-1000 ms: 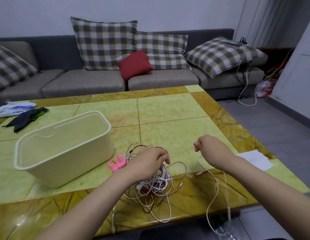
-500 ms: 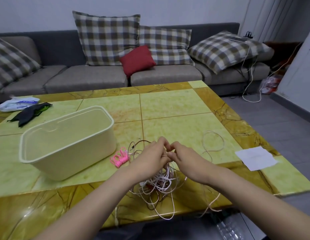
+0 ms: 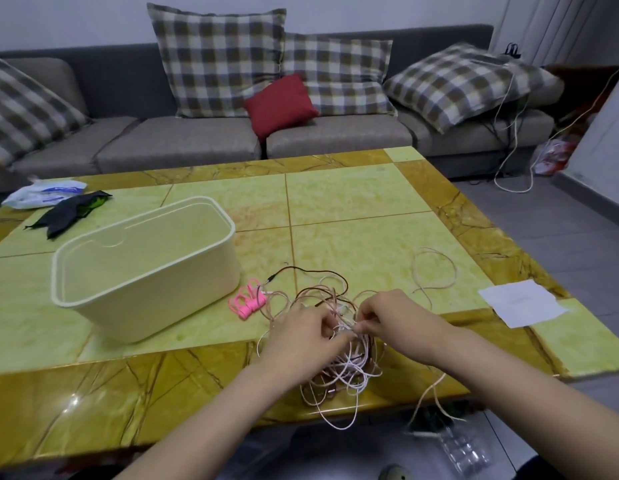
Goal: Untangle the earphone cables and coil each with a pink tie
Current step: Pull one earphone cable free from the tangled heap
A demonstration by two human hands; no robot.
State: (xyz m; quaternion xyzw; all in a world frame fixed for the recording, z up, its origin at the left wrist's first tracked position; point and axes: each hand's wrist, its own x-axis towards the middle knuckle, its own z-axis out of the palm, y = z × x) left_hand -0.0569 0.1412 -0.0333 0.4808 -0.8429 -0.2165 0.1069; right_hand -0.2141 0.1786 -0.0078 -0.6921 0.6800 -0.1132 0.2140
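While our left hand and right hand pinch strands with curled fingers at lower centre, we'd tease these limp, light earphone cables close to the knot.

A home living room: grey sofa with checked cushions behind a marble-patterned coffee table.

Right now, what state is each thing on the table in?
earphone cables, tangled in one heap, none tied
pink ties, bunched beside the heap, unused
cream bin, upright, open, looks empty
left hand, grips the tangle
right hand, pinches a strand
paper slip, lying flat
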